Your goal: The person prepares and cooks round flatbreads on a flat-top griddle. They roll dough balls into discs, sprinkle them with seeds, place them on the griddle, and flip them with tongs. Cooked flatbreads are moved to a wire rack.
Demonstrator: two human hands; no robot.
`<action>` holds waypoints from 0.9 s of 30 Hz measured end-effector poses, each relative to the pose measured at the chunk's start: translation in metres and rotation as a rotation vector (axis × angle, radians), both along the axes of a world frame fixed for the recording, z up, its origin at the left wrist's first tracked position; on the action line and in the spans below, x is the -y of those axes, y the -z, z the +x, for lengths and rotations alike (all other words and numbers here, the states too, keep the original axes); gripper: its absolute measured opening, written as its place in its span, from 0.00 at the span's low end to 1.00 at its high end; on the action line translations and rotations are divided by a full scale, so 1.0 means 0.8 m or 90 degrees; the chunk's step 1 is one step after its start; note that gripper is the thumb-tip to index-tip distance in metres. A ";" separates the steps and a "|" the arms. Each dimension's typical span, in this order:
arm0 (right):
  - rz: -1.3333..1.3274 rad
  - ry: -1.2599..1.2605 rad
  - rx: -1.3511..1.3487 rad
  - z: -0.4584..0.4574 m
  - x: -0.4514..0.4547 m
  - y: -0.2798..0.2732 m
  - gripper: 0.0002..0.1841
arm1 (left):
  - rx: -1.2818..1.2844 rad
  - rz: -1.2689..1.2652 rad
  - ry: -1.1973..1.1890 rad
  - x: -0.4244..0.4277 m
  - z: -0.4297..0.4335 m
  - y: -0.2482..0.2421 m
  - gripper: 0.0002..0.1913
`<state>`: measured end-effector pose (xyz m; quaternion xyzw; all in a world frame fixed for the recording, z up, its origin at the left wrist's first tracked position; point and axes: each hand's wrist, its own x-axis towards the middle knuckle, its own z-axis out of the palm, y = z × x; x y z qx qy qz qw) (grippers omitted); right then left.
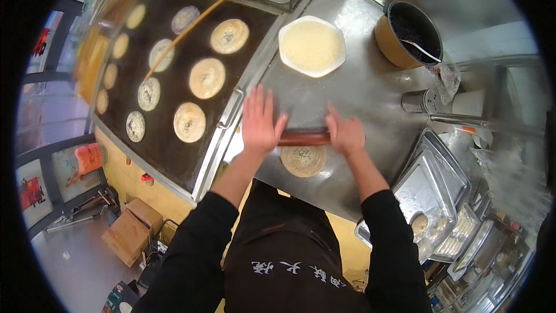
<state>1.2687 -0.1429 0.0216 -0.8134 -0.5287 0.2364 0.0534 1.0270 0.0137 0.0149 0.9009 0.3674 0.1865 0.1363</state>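
Note:
A dark reddish rolling pin (304,139) lies crosswise on the steel worktop between my two hands. My left hand (260,124) bears on its left end, fingers stretched forward and the thumb out to the side. At the pin's right end is my right hand (346,131), with the index finger pointing forward and the other fingers curled. Just below the pin, on my side, a flat round of dough (303,161) is dotted with dark seeds at its middle. Its upper edge meets or passes under the pin; I cannot tell which.
Left is a large dark griddle (173,169) with several flatbreads (207,78) and a long wooden stick (213,8) across it. Ahead stands a white dish (312,47) of pale grains. A pot (393,45) of dark filling, a metal shaker (419,101) and steel trays (428,191) are right.

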 end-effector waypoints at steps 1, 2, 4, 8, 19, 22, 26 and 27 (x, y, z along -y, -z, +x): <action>-0.075 0.012 -0.016 0.011 -0.016 0.001 0.31 | -0.006 0.002 -0.011 -0.018 0.009 0.001 0.39; -0.089 0.033 -0.032 0.017 -0.024 0.000 0.30 | -0.014 -0.014 -0.015 -0.024 0.013 0.001 0.40; -0.058 0.032 -0.033 0.015 -0.019 -0.006 0.30 | -0.007 -0.020 0.006 -0.016 0.011 0.000 0.41; 0.137 -0.120 0.115 -0.047 0.074 -0.023 0.30 | -0.091 -0.089 0.105 0.081 -0.048 -0.006 0.44; 0.189 0.295 -0.040 -0.114 0.189 -0.058 0.29 | -0.082 -0.156 0.391 0.164 -0.110 -0.011 0.45; 0.206 0.468 0.001 -0.110 0.182 -0.042 0.29 | -0.143 -0.116 0.467 0.159 -0.073 0.009 0.44; 0.171 0.549 0.082 -0.093 0.166 -0.010 0.32 | -0.195 -0.112 0.499 0.151 -0.067 0.014 0.43; 0.158 0.564 0.094 -0.093 0.163 -0.004 0.32 | -0.145 -0.096 0.487 0.148 -0.069 0.011 0.43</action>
